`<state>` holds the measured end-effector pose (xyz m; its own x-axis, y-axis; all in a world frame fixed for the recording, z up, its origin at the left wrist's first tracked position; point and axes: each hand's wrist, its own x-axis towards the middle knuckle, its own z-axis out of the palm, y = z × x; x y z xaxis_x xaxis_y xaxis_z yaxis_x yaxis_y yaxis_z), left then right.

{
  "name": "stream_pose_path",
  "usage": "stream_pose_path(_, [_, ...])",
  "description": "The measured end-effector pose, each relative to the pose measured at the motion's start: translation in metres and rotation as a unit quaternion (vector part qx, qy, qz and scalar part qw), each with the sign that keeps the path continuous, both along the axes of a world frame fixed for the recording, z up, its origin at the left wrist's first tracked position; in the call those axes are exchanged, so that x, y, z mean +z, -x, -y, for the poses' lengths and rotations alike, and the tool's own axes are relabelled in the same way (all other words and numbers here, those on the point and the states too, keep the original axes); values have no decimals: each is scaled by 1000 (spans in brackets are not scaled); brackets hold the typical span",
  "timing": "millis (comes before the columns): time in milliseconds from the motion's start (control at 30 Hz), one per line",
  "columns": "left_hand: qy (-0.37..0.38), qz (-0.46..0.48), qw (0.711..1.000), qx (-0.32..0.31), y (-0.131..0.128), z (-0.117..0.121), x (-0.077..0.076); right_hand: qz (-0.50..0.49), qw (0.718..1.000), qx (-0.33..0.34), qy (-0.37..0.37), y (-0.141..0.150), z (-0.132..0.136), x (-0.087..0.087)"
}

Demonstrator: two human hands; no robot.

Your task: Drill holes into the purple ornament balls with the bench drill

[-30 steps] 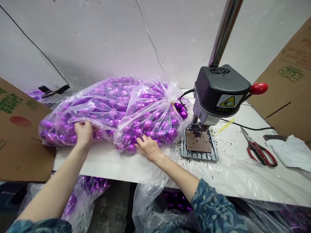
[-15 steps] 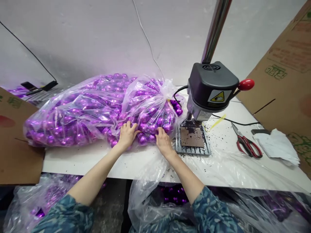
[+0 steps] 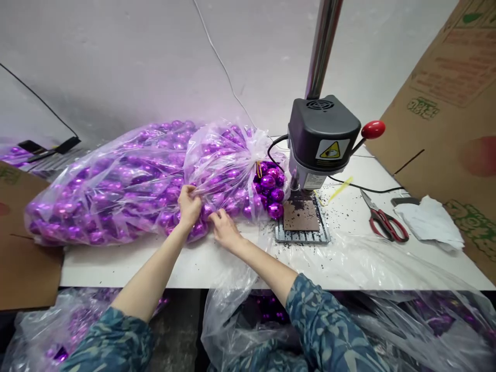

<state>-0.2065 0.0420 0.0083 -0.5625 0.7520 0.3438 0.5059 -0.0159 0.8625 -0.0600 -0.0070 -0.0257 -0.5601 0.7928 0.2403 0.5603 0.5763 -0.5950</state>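
A long clear plastic bag (image 3: 116, 178) full of shiny purple balls lies across the white table (image 3: 127, 266). At its gathered right end, several bare purple balls (image 3: 276, 195) show outside the film, beside a yellow tie (image 3: 259, 169). My left hand (image 3: 189, 206) pinches a fold of the bag near its front side, fingers closed. Just to the right and lower, my right hand (image 3: 225, 230) has its fingertips drawn together on the bag's front edge. Film and balls partly hide both sets of fingertips.
A small drill press (image 3: 324, 137) with a red-knobbed lever stands right of the bag, dark shavings around its base (image 3: 302, 237). Farther right lie scissors (image 3: 388, 222) and a white cloth (image 3: 430, 222). Cardboard boxes (image 3: 437, 108) flank the table. Plastic film hangs over the front edge.
My right hand has moved left along the bag, closer to my left hand, which has risen slightly. The bag's right end has turned, exposing more purple balls. The camera view has shifted slightly.
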Motion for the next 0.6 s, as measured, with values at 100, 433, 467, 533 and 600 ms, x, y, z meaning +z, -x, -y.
stream_pose_path(100, [19,-130,991,18,12,5,-5,-2,998,-4,-55,-18,18,-2])
stream_pose_path(433, [-206,-438,833,-267,-60,54,-17,-48,966,-213,-141,-149,43,-51])
stream_pose_path(467, [-194,-466,791,-345,-81,57,-17,-47,967,-210,-137,-151,45,-57])
stream_pose_path(533, [-144,-496,741,-430,-118,51,-18,-44,972,-192,-124,-147,46,-64])
stream_pose_path(600, [-73,-499,742,-443,-141,36,-20,-42,978,-174,-108,-138,43,-67])
